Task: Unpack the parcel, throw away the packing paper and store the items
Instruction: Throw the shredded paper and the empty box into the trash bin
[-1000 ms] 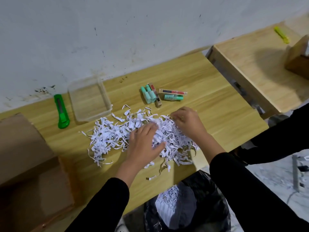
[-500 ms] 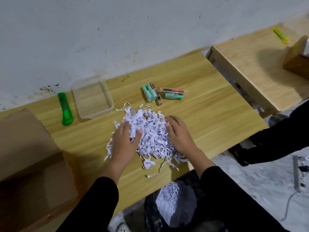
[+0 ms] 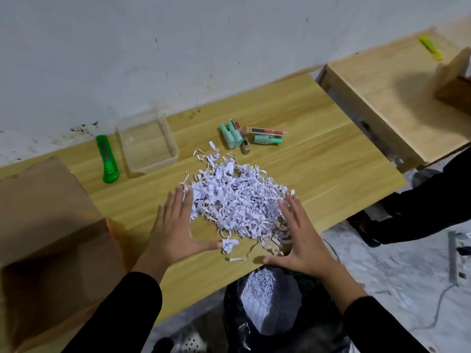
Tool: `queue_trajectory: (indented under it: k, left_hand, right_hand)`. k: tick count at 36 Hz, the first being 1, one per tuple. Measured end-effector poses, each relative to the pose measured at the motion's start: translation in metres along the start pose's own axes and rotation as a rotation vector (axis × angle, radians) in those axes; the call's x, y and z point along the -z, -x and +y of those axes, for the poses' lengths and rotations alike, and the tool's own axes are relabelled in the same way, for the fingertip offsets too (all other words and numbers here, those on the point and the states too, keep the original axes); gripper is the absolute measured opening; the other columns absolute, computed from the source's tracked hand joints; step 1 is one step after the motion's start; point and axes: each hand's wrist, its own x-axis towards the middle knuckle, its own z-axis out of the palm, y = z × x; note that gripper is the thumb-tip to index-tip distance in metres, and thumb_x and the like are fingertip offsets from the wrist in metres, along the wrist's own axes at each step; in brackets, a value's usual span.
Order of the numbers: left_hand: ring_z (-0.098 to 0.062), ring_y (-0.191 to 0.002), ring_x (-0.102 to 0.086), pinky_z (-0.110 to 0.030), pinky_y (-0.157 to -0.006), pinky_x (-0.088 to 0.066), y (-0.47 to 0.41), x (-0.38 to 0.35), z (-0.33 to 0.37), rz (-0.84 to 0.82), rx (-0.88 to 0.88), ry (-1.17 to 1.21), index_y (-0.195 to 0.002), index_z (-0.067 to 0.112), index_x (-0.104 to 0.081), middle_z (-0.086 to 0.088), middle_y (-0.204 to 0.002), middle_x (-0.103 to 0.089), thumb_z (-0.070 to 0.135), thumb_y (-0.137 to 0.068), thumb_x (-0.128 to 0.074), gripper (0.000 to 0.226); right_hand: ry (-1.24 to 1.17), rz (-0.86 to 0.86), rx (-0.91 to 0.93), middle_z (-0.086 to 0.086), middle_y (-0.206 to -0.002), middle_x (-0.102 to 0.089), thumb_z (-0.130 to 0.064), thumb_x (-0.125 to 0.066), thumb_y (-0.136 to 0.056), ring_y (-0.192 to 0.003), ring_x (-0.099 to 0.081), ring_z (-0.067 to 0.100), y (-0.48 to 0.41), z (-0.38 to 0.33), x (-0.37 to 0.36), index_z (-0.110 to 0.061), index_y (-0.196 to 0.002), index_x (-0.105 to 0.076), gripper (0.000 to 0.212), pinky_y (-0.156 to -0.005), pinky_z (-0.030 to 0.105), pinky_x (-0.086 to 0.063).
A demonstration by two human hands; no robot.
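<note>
Halfway, my left hand (image 3: 175, 233) and right hand (image 3: 300, 238), both flat, flank shredded paper (image 3: 234, 200) above the bin (image 3: 275, 317); items (image 3: 242, 136) lie unstored.

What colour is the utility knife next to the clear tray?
Bright green utility knife, seen in the head view.

A stained white wall (image 3: 178, 47) runs behind the wooden worktop (image 3: 331, 161). To the right stands a second wooden table (image 3: 382, 98). It carries a small yellow object (image 3: 430, 47) near its far edge and a brown box (image 3: 456, 82) at the picture's border. Below it, a grey cable (image 3: 443, 301) trails across the pale floor (image 3: 382, 263).
</note>
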Motion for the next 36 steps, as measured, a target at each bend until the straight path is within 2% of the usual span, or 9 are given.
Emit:
queue_trajectory:
  k: [4, 8, 13, 18, 21, 24, 28, 31, 36]
  left_hand:
    - [-0.015, -0.136, 0.035, -0.04, -0.117, 0.013, -0.011, -0.004, 0.003, -0.018, -0.058, -0.059, -0.134, 0.026, 0.039, 0.004, -0.142, 0.044, 0.103, -0.03, -0.026, 0.144]
    - [-0.02, -0.139, 0.032, -0.043, -0.117, 0.012, -0.036, 0.005, 0.013, 0.007, -0.128, -0.111, -0.138, 0.024, 0.035, -0.003, -0.149, 0.037, 0.1, -0.034, -0.033, 0.146]
    - [-0.025, -0.141, 0.028, -0.048, -0.117, 0.007, -0.079, 0.025, 0.026, -0.016, -0.227, -0.206, -0.138, 0.028, 0.034, -0.005, -0.149, 0.036, 0.094, -0.032, -0.047, 0.148]
    - [-0.031, -0.142, 0.025, -0.056, -0.116, -0.001, -0.122, 0.041, 0.039, -0.161, -0.248, -0.3, -0.144, 0.025, 0.025, -0.009, -0.153, 0.031, 0.082, -0.036, -0.068, 0.153]
    - [-0.032, -0.142, 0.024, -0.056, -0.116, 0.004, -0.136, 0.043, 0.042, -0.245, -0.238, -0.307, -0.145, 0.03, 0.023, -0.006, -0.155, 0.026, 0.076, -0.037, -0.074, 0.152]
    - [-0.032, -0.145, 0.011, -0.054, -0.117, -0.002, -0.14, 0.04, 0.039, -0.216, -0.256, -0.304, -0.147, 0.031, 0.012, -0.003, -0.159, 0.012, 0.076, -0.046, -0.071, 0.139]
    - [-0.027, -0.143, -0.016, -0.045, -0.114, -0.023, -0.131, 0.031, 0.03, -0.029, -0.347, -0.228, -0.148, 0.027, -0.019, -0.003, -0.156, -0.018, 0.057, -0.069, -0.069, 0.098]
    - [-0.027, -0.138, -0.025, -0.042, -0.111, -0.028, -0.113, 0.021, 0.03, 0.032, -0.362, -0.168, -0.143, 0.023, -0.032, -0.003, -0.152, -0.029, 0.041, -0.075, -0.066, 0.078]
    - [-0.026, -0.13, -0.031, -0.037, -0.109, -0.03, -0.084, 0.004, 0.037, 0.074, -0.34, -0.125, -0.14, 0.018, -0.037, -0.004, -0.147, -0.035, 0.016, -0.074, -0.066, 0.073]
  right_hand:
    - [0.09, -0.031, -0.039, 0.005, -0.158, 0.011, -0.083, -0.058, -0.053, -0.146, 0.012, 0.026, -0.005, 0.004, -0.009, -0.025, -0.148, 0.003, 0.127, -0.116, 0.054, -0.006]
    - [0.163, -0.044, -0.064, 0.005, -0.157, 0.018, -0.089, -0.052, -0.049, -0.144, 0.018, 0.028, -0.03, 0.001, -0.004, -0.03, -0.146, 0.013, 0.13, -0.115, 0.054, 0.003]
    - [0.248, -0.161, -0.05, 0.002, -0.153, 0.03, -0.086, -0.059, -0.043, -0.139, 0.031, 0.03, -0.072, -0.002, 0.008, -0.034, -0.141, 0.023, 0.138, -0.112, 0.059, 0.011]
    - [0.337, -0.311, -0.003, 0.0, -0.15, 0.036, -0.076, -0.071, -0.041, -0.138, 0.03, 0.035, -0.115, -0.01, 0.015, -0.037, -0.14, 0.025, 0.144, -0.11, 0.064, 0.005]
    - [0.376, -0.362, -0.012, 0.0, -0.152, 0.033, -0.073, -0.075, -0.039, -0.143, 0.011, 0.039, -0.136, -0.012, 0.016, -0.039, -0.14, 0.023, 0.145, -0.112, 0.064, -0.007]
    - [0.468, -0.377, -0.016, 0.0, -0.157, 0.019, -0.075, -0.071, -0.046, -0.143, -0.007, 0.04, -0.15, -0.013, 0.017, -0.038, -0.142, 0.016, 0.136, -0.107, 0.063, -0.022]
    - [0.509, -0.34, 0.013, 0.001, -0.155, -0.012, -0.07, -0.067, -0.061, -0.136, -0.019, 0.035, -0.151, -0.014, 0.017, -0.037, -0.145, 0.003, 0.114, -0.101, 0.055, -0.031]
    - [0.443, -0.333, 0.031, 0.004, -0.148, -0.022, -0.047, -0.067, -0.074, -0.125, -0.029, 0.035, -0.143, -0.015, 0.015, -0.033, -0.144, -0.013, 0.09, -0.094, 0.052, -0.04]
    - [0.266, -0.296, 0.009, 0.006, -0.136, -0.035, -0.015, -0.059, -0.081, -0.099, -0.037, 0.029, -0.121, -0.024, 0.008, -0.025, -0.138, -0.031, 0.064, -0.076, 0.043, -0.045]
